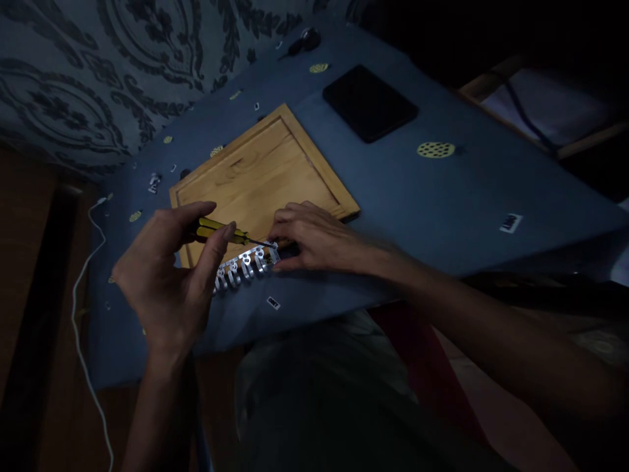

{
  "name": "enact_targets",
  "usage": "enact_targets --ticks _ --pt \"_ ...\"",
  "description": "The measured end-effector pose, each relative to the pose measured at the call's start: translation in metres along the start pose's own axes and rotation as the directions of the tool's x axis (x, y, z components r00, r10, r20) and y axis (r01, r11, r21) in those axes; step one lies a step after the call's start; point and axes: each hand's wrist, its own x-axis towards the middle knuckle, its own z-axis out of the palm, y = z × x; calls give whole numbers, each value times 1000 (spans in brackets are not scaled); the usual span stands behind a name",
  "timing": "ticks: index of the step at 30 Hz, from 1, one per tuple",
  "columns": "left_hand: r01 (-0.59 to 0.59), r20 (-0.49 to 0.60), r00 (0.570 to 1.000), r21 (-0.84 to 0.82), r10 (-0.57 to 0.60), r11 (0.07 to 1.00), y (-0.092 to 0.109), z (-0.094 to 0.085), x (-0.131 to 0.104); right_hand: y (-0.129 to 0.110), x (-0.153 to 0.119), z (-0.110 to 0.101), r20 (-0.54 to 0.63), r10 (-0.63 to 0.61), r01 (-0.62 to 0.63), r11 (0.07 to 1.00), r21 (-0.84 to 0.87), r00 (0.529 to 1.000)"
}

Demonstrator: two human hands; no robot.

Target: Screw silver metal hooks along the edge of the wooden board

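In left hand (171, 275), pinching slim yellow-handled screwdriver (223, 232); in right hand (317, 239), pinching end of shiny silver metal strip with curved prongs (246, 265).

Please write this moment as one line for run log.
left hand: holds yellow-handled screwdriver, tip at metal hook strip | right hand: holds strip's end | nearby: wooden board, dark flat slab

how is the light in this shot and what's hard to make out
Head view: dim overall, the upper right corner sunk to near black; head view: small glints on the metal strip, but hardly any detail on the black slab; head view: the tip of the yellow screwdriver is hard to pick out near the right hand.
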Motion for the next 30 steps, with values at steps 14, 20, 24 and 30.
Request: enact_targets --ticks 14,20,24,30 --pt "-83 76 994 0 83 997 11 1 8 -4 -1 -4 31 23 -24 999 22 999" --pt "-56 133 990 71 47 996 21 -2 8 -2 -1 -1 12 12 -12 1000 17 1000" --pt "-58 160 986 118 39 991 29 -2 7 0 -1 1 -17 -6 7 1000 20 1000" --pt "-24 149 989 80 12 997 24 -4 5 0 -1 1 -3 6 -6 1000 1 1000"
